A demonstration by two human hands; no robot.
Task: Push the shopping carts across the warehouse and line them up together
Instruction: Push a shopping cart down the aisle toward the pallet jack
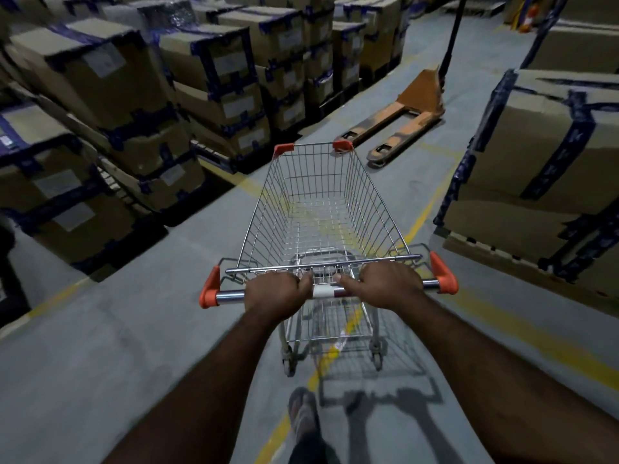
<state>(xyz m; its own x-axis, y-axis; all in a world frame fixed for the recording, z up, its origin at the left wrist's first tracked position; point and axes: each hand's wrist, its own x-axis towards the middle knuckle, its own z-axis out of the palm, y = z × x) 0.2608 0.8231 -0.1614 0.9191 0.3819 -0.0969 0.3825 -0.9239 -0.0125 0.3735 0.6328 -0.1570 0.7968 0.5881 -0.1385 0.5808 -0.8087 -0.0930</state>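
- Holding the shopping cart [375, 202] by its handle bar [231, 296], right out in front, in the middle of the grey floor [100, 346] between the stacks.
- Left hand [276, 293] wrapped tight round the bar, just left of the white tag [323, 291].
- Right hand [385, 284] wrapped round the bar too, just right of the tag, thumb pointing in.
- Orange caps [443, 274] on the ends of the bar and on the front corners of the cart.
- Orange pallet jack [402, 118] lying on the floor ahead, near the cart's front right corner.
- Big brown boxes on the left [100, 95] and boxes on the right [536, 145], stacked high, with blue tape.
- Yellow line [425, 209] painted on the floor, running under the cart.
- One foot [303, 413] on the floor, behind the back wheels [288, 363].
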